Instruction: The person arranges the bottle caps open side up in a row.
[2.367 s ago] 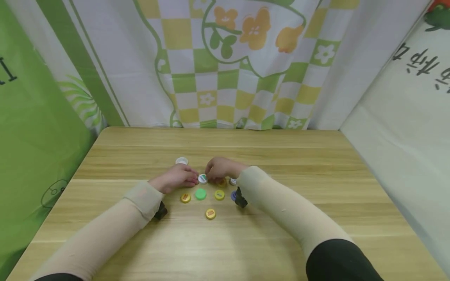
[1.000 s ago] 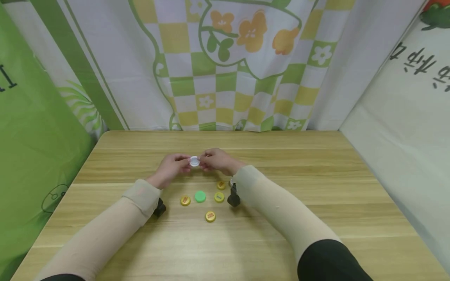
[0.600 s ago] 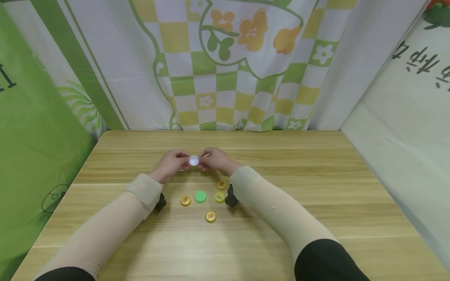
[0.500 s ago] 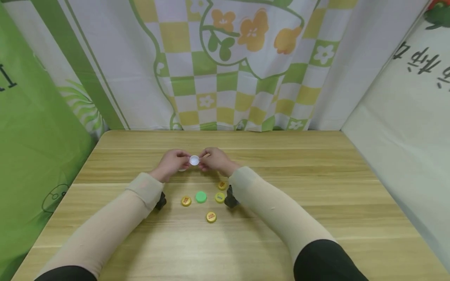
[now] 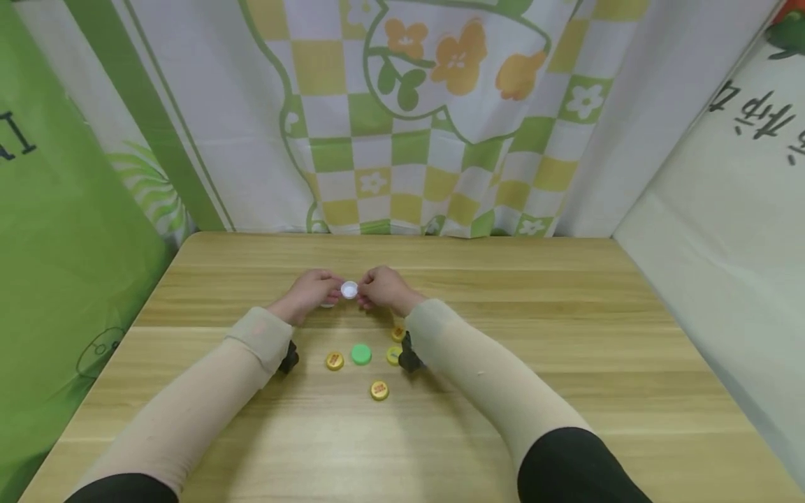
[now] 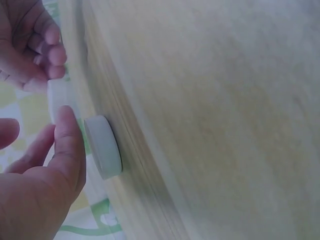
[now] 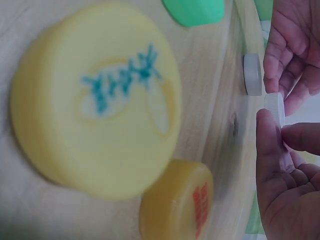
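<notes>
A white bottle cap (image 5: 349,290), hollow side showing in the head view, is held up between both hands. My right hand (image 5: 385,288) pinches its edge between thumb and index finger, as the right wrist view shows. From the other side, the fingertips of my left hand (image 5: 312,291) touch the cap, while the left thumb (image 6: 7,132) stands apart from it. A second white cap (image 6: 102,145) lies on the table beside the left fingers, mostly hidden under that hand in the head view.
Nearer me on the wooden table (image 5: 534,335) lie a green cap (image 5: 361,354), a printed yellow cap (image 7: 100,100) and several orange-yellow caps, one (image 5: 379,390) closest to me. The right sleeve (image 5: 465,356) and wrist camera cover part of the group. A patterned curtain (image 5: 440,161) hangs behind.
Both hands have moved away from me, and a white cap has come up off the table between them. The left fingers have loosened on it in the last half second.
</notes>
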`<state>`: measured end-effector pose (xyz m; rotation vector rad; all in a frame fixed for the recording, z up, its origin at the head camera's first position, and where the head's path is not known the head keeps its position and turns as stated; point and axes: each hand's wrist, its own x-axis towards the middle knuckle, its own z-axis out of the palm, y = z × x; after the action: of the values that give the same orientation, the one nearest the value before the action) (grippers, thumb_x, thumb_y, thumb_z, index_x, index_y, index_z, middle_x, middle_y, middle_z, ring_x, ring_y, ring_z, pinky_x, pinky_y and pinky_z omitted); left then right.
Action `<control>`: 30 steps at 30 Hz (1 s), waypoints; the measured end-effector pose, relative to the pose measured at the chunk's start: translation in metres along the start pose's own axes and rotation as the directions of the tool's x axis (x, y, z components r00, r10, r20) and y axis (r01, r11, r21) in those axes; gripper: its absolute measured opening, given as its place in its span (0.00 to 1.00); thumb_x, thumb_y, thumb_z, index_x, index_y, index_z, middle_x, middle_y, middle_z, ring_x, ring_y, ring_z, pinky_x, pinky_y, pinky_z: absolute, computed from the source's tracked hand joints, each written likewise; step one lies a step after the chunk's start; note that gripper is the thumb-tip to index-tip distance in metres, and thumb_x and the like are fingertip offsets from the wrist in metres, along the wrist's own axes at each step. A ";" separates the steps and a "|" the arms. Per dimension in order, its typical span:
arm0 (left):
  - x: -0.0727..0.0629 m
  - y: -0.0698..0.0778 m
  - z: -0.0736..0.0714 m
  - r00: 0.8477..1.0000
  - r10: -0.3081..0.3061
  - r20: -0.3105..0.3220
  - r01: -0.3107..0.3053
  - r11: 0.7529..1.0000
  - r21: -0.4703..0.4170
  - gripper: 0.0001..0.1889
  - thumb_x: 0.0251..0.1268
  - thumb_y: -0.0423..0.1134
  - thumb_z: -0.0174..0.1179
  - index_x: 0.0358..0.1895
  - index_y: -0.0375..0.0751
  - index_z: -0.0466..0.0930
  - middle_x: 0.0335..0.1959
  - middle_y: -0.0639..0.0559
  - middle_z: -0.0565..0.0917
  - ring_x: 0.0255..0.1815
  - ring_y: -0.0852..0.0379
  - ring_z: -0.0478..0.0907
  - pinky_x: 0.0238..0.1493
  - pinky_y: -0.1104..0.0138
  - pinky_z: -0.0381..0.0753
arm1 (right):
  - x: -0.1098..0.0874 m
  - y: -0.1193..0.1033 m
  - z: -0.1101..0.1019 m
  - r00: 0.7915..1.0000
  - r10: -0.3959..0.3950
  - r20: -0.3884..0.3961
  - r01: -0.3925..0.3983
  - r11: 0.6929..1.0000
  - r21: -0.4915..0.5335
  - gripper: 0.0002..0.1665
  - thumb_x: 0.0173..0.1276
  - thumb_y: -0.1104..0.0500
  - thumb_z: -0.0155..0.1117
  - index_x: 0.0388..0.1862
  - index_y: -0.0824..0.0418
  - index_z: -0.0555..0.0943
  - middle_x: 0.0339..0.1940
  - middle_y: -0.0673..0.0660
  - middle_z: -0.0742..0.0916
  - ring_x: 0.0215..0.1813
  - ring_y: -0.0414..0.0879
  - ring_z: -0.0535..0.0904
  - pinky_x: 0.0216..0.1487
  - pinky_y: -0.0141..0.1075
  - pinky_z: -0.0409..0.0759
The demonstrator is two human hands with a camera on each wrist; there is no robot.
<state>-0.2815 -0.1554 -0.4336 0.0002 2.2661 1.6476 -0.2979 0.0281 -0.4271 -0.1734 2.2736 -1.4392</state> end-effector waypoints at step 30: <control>-0.006 0.011 0.005 1.000 0.008 -0.004 -0.007 0.983 0.185 0.19 0.74 0.32 0.48 0.59 0.20 0.77 0.33 0.47 0.80 0.34 0.57 0.76 0.45 0.66 0.81 | 0.003 0.003 0.007 0.998 0.052 -0.021 -0.053 0.997 -0.064 0.09 0.74 0.72 0.56 0.46 0.75 0.82 0.26 0.57 0.85 0.27 0.42 0.80 0.31 0.29 0.84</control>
<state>-0.2768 -0.1479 -0.4237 0.0491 2.4171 1.4356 -0.2977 0.0228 -0.4336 -0.1194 2.3238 -1.3480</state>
